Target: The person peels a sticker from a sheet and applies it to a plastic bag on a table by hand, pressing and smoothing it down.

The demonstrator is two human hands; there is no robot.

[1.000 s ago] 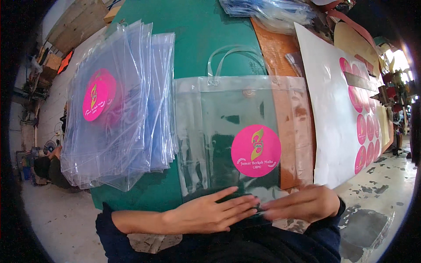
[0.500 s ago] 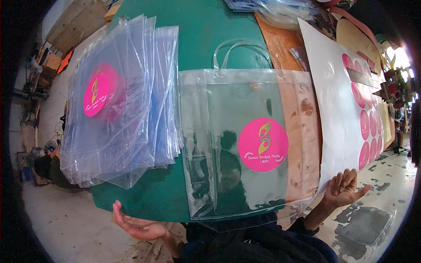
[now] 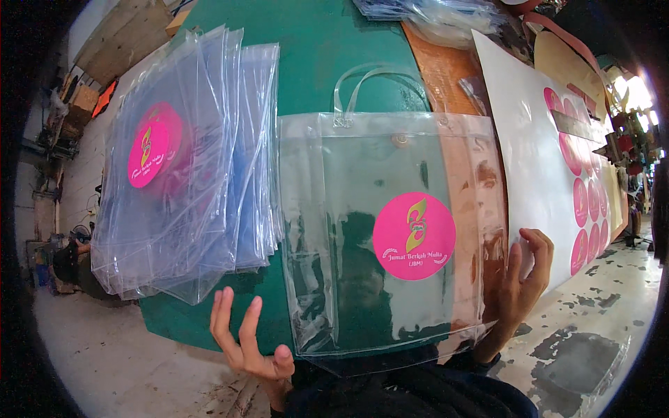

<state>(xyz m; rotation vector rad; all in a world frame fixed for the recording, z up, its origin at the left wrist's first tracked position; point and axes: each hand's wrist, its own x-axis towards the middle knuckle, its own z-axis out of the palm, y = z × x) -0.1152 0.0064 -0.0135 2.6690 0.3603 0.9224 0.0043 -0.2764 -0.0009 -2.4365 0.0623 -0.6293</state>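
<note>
A clear plastic tote bag (image 3: 376, 306) with a loop handle lies flat in front of me, bearing a round pink sticker (image 3: 414, 237) on its right half. Below the bag's lower left corner, my left hand (image 3: 251, 341) is raised with its fingers spread and nothing in it. My right hand (image 3: 523, 282) is beside the bag's right edge, its fingers apart and bent; whether it touches the plastic I cannot tell. To the left lies a pile of similar clear bags (image 3: 188, 223), the top one carrying a pink sticker (image 3: 148, 155).
A green table surface (image 3: 293, 49) lies beneath the bags, with an orange-brown strip (image 3: 440, 76) on its right. On the right, a white sheet (image 3: 516, 139) holds several round pink stickers, with a metal ruler (image 3: 577, 125) across it. More clear plastic (image 3: 446, 17) is heaped at the back.
My left hand has moved up and right, fingers spreading. My right hand has come up and left to the bag's right edge. The bag and the pile have shifted slightly left in view.
</note>
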